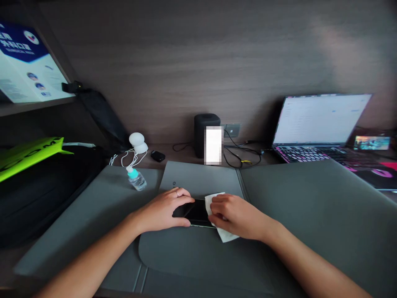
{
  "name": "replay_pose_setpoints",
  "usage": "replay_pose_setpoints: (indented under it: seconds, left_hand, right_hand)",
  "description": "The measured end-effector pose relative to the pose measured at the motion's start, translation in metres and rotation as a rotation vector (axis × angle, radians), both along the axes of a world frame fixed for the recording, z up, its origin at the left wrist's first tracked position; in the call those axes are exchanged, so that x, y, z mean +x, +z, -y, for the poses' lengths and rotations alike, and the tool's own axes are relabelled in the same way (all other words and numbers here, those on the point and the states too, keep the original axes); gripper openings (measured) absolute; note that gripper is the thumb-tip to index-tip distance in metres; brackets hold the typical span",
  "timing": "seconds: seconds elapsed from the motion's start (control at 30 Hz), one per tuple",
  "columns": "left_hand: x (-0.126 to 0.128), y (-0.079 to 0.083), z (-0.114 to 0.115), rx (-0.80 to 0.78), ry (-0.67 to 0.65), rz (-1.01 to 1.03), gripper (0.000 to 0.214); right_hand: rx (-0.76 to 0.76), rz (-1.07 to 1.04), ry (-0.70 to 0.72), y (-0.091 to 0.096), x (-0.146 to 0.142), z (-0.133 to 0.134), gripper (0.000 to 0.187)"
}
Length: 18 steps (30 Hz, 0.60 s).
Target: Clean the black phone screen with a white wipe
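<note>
A black phone (195, 212) lies flat on a grey mat (279, 215) in the middle of the desk. My left hand (164, 211) grips the phone's left end, fingers curled over its top edge and thumb along the near edge. My right hand (235, 217) is closed on a white wipe (228, 236) and presses it onto the phone's right end. The wipe sticks out above and below that hand.
A small clear bottle (136, 179) lies on the mat's far left. Behind it sit a white round gadget (138, 142) with a cord, a black speaker (206, 134), cables and an open laptop (322, 124) at the right. A black bag (40, 190) fills the left.
</note>
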<state>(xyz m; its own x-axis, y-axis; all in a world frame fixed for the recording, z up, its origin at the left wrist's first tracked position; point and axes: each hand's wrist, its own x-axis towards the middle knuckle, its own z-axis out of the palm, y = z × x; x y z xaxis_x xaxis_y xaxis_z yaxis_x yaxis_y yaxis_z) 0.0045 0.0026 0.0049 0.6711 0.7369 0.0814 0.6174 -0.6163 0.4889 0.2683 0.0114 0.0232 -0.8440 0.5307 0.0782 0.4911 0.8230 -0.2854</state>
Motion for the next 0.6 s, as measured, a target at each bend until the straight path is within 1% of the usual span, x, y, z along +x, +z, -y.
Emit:
replay_pose_setpoints:
  seconds: [0.1, 0.23, 0.4, 0.53, 0.6]
  left_hand:
    - [0.0, 0.0, 0.0, 0.002, -0.001, 0.001, 0.052]
    - [0.0, 0.0, 0.0, 0.0, -0.002, 0.005, 0.051]
    - [0.0, 0.001, 0.001, -0.001, 0.0, -0.008, 0.052]
    - [0.001, 0.0, 0.001, 0.009, 0.001, -0.018, 0.051]
    - [0.001, 0.0, 0.001, 0.01, -0.002, -0.017, 0.051]
  right_hand:
    - [-0.048, 0.072, -0.026, -0.005, -0.001, -0.001, 0.027]
    - [-0.049, 0.136, -0.096, -0.003, 0.002, -0.001, 0.029]
    - [-0.117, 0.071, -0.006, -0.001, -0.002, 0.0, 0.026]
    - [-0.112, 0.023, -0.056, -0.005, 0.0, -0.007, 0.019]
    - [-0.139, 0.01, -0.074, -0.006, 0.003, -0.01, 0.015]
